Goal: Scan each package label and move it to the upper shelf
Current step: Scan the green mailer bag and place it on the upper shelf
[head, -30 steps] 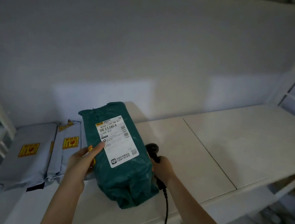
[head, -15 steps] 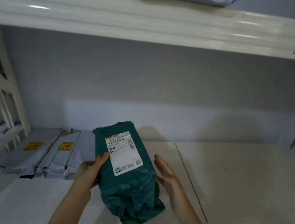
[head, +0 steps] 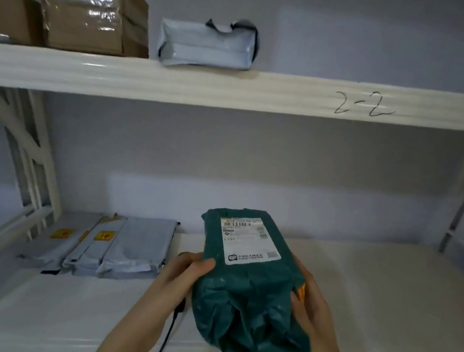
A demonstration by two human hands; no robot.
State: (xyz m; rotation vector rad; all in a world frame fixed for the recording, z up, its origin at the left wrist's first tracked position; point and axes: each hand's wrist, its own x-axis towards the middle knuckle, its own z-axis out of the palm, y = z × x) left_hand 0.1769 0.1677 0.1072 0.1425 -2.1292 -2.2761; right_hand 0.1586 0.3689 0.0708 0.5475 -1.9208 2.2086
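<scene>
Green package (head: 248, 284) gripped between both hands, lifted clear above lower shelf (head: 389, 296). Left hand (head: 182, 272) clamped on left edge, fingers (head: 203, 263) curled over top face just beside white label (head: 247, 240). Right hand (head: 310, 304) pressed against right side, thumb up along edge, other fingers hidden beneath. Label face-up, barcode end pointing away from fingers, toward back wall. Loose crumpled end of bag sagging nearest wrists.

Left of left fingers, well apart: grey mailers (head: 106, 247) stacked flat on lower shelf, overlapping, yellow stickers (head: 102, 236) on top faces. Just below left wrist: black cable (head: 164, 341) hanging down past shelf front; small dark object behind left fingers, too hidden to identify.

High above fingers: upper shelf (head: 239, 93), front beam marked "2-2" by hand. Resting there: taped cardboard box (head: 88, 14) with label on top, second brown box (head: 2, 14) touching its left side, pale plastic parcel (head: 207, 44) just right of taped box.
</scene>
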